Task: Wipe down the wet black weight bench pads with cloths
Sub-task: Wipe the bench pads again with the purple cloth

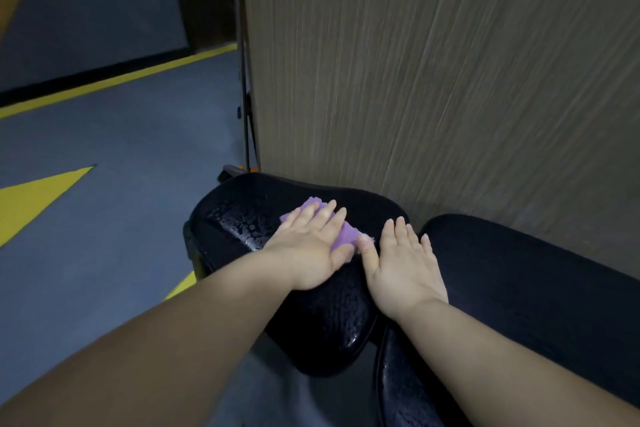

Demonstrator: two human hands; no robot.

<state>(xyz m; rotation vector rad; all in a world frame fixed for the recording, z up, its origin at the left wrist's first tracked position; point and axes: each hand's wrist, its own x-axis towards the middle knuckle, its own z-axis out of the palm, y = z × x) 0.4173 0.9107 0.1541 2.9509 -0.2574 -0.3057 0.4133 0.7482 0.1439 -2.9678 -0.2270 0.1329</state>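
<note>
Where both forearms reach in from the lower edge of the view, the narrow near end of the seat pad (325,340) lies between them, glossy with water. Further out, the left hand (308,246) lies flat with fingers straight and spread, pressing a purple cloth (346,234) onto the pad. Nothing is grasped; palm and fingers alone pin the cloth. The right hand (401,270) lies open and flat on the same pad just beside it, thumb touching the cloth's right edge. The back pad (519,288) begins directly right of this hand and runs off to the right (its near end also looks wet).

The governing relation is that the seat pad's long axis runs from the narrow near end out to the wide far-left end. The beaded water (242,222) lies left of the cloth, just beside the left hand's little-finger side. The left hand is the nearer one, so the next stroke probably calls for a sweep leftward and outward.

Beyond the pads stands a wood-grain wall panel (433,80). Left of it lies grey floor (121,149) with yellow markings (34,198).
</note>
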